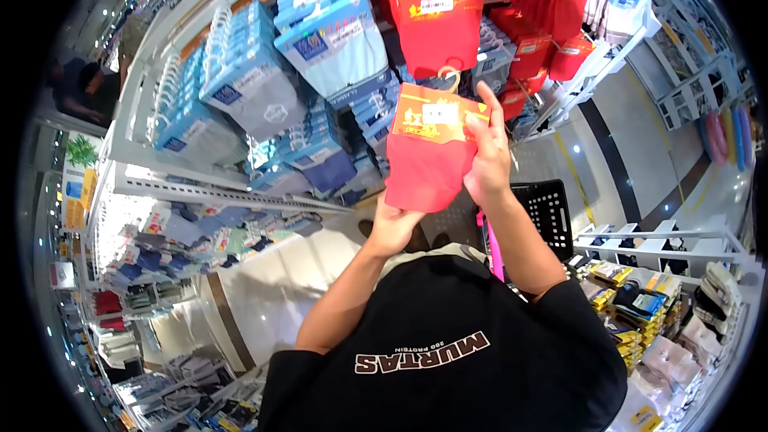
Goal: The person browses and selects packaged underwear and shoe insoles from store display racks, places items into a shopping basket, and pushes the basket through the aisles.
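Between my two hands is a red garment pack point(430, 170), with a yellow and red header card, a white barcode label and a pale hanger hook at the top. My left hand point(392, 228) grips its lower edge, fingers mostly hidden behind the red fabric. At its right side my right hand point(490, 156) holds the pack, thumb over the front and a finger raised beside the card. Just beyond hang similar red packs point(440, 42) on a rack. Blue-carded packs point(332, 44) hang to their left.
A black shopping basket point(550, 212) with a pink handle point(494, 248) stands by my right arm. Shelves of yellow packs point(632, 312) lie at lower right. A white rack point(192, 186) runs along the left. Another person point(92, 84) is at far left.
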Demonstrator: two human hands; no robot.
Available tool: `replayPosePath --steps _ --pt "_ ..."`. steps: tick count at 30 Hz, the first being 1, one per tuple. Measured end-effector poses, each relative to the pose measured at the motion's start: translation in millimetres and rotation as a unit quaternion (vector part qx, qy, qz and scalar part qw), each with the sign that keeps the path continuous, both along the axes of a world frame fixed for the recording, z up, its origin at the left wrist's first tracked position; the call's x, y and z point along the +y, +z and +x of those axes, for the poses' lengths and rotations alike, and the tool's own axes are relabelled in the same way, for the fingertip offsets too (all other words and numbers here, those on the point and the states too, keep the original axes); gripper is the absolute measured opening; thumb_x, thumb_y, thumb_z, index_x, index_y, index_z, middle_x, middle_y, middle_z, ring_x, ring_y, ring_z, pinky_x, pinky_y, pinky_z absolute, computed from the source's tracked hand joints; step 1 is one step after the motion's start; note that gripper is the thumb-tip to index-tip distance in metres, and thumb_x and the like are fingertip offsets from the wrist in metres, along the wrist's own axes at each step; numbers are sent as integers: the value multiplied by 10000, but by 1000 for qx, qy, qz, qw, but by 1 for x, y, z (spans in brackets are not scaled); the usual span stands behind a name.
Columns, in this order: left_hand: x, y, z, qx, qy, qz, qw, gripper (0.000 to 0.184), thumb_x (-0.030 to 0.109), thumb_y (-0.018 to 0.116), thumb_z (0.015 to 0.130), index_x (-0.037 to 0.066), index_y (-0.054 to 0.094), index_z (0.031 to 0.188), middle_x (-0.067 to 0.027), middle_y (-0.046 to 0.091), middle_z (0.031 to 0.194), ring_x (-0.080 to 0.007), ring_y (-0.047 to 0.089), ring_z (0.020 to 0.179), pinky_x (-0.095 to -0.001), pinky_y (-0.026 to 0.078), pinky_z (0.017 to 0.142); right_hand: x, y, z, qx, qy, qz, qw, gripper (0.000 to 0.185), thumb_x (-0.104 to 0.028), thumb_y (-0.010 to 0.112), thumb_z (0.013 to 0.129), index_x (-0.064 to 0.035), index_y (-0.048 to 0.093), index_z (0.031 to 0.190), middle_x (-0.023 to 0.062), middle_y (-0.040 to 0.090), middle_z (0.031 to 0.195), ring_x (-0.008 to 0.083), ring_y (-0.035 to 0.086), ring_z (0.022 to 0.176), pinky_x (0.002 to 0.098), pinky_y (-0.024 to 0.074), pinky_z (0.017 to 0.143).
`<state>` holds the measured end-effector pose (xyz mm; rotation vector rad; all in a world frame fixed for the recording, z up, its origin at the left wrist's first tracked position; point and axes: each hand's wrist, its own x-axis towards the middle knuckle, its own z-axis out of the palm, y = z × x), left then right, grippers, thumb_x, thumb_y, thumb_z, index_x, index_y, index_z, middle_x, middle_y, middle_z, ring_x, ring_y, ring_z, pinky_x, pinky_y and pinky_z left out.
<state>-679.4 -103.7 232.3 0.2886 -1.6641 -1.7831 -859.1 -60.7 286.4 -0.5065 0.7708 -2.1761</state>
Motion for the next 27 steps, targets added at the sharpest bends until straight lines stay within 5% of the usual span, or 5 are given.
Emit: replayPosePath --steps 7,11,15,21,27 --pt "1 -9 7 -18 103 277 955 276 -50 522 929 -3 602 1189 -62 666 1150 -138 630 1037 -287 487 902 37 -59 14 193 -28 171 966 264 -30 552 946 -33 585 1208 68 584 1174 118 588 991 262 476 872" --pt "5 -11 -5 -105 226 76 966 267 21 592 875 -15 598 1139 -39 676 1007 -105 615 874 -265 498 779 45 -72 25 371 25 183 910 177 -66 632 907 0 682 1064 126 579 1209 210 559 1139 313 436 961" --pt "10 11 -6 -256 202 18 945 265 55 660 823 -18 584 1066 -131 667 915 -159 638 806 -310 506 736 46 -80 48 375 30 214 901 407 -261 770 841 -18 657 1147 141 557 1219 254 544 1167 360 411 1020" --pt "12 -9 -5 -219 189 -49 956 211 6 687 846 -7 567 1019 -60 647 905 -102 608 846 -267 501 769 39 -90 40 286 34 243 926 238 -149 725 870 39 652 997 92 598 1119 149 584 970 276 456 877" --pt "6 -17 -6 -63 165 219 960 298 -35 619 904 -11 540 1190 -83 637 1103 -135 628 996 -286 525 882 38 -98 40 53 32 217 974 121 -102 651 930 10 662 975 18 649 931 62 570 833 208 446 775"
